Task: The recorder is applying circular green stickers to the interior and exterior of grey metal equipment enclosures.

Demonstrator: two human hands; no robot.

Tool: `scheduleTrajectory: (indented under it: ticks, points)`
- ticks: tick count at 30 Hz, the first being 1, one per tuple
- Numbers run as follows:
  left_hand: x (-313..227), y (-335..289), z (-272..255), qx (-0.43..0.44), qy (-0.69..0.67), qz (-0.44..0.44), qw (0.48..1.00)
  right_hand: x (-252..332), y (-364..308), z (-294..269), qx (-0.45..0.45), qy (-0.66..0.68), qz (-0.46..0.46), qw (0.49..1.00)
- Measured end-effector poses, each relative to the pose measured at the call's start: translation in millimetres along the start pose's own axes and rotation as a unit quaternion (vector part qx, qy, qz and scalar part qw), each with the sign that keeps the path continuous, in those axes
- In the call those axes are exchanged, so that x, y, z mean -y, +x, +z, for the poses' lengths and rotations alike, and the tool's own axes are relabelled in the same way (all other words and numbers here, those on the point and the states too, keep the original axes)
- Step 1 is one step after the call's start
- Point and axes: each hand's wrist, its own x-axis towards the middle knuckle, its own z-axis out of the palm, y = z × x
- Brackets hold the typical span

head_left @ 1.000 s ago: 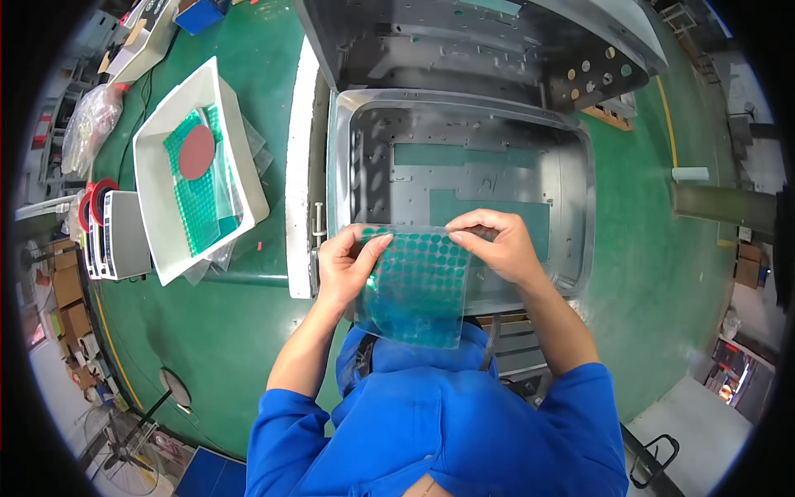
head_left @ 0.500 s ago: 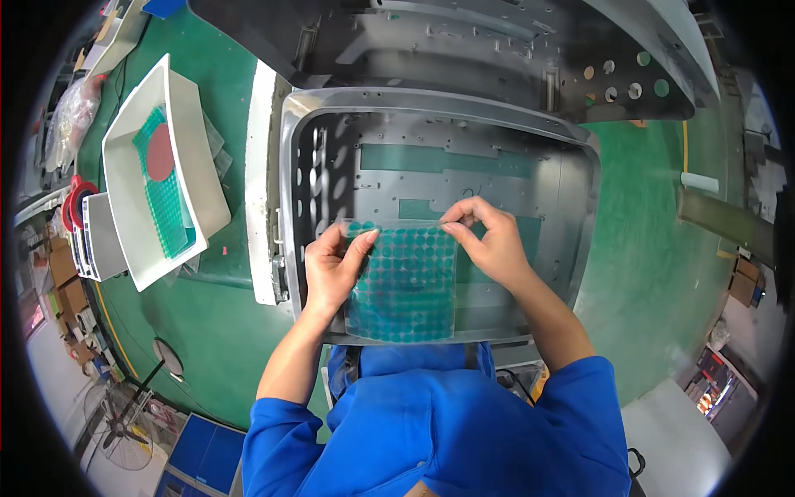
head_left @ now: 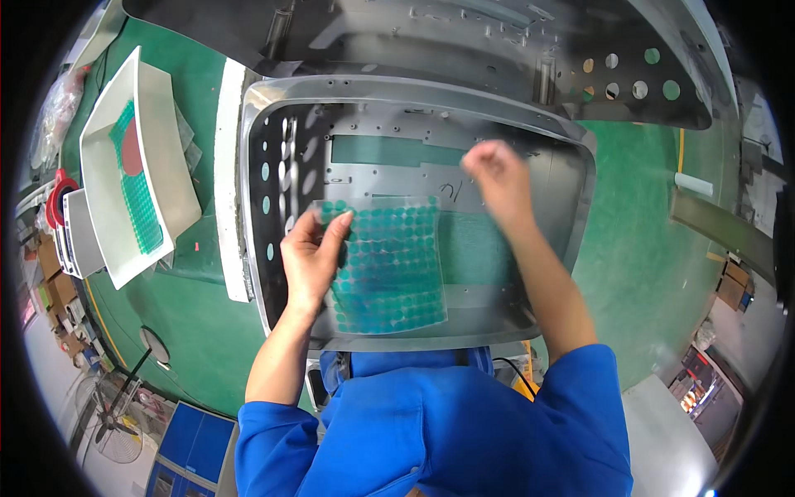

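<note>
My left hand [head_left: 311,255] pinches the upper left edge of a clear sheet of round green stickers [head_left: 389,269], thumb on top. The sheet hangs over the near part of an open grey metal housing [head_left: 517,331]. My right hand [head_left: 500,178] is raised over the right half of the housing, apart from the sheet. Its thumb and fingers are drawn together and blurred; whatever they hold is too small to make out. Below it, the housing's inner panel shows rectangular cutouts and a dark handwritten mark [head_left: 450,192].
A large grey metal cover [head_left: 464,70] with round holes stands behind the housing. On the left, a white bin [head_left: 98,186] holds more green sticker sheets and a red disc [head_left: 132,149]. Red-handled tape rolls [head_left: 60,199] sit beside it. A fan [head_left: 112,418] stands at lower left.
My right hand has left the sheet's upper right corner and moved up and to the right, over the panel. My left hand still holds the sheet, now slightly tilted.
</note>
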Motion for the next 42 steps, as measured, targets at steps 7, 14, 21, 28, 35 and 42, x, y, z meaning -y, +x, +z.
scheduleTrajectory:
  ticks: [7,14,21,28,35,42]
  points:
    - [9.3,0.6,-10.5,-0.057,-0.013,0.013,0.998,-47.6,66.3,-39.2,0.081,-0.229,-0.003,0.970]
    - [15.8,3.7,-12.0,-0.075,-0.018,0.008,0.997,-47.8,72.2,-38.0,0.147,-0.270,0.057,0.950]
    - [18.2,4.9,-13.5,-0.076,-0.001,0.005,0.997,-48.9,72.4,-36.8,0.136,-0.318,0.062,0.936]
    - [15.1,4.2,-10.6,-0.078,-0.028,-0.001,0.997,-41.7,71.4,-34.8,0.134,-0.326,0.071,0.933]
    - [17.2,5.3,-11.2,-0.078,-0.030,0.005,0.997,-42.0,71.2,-34.2,0.128,-0.329,0.073,0.933]
    - [17.1,6.4,-11.0,-0.079,-0.020,0.003,0.997,-45.5,67.6,-35.2,0.115,-0.344,0.033,0.931]
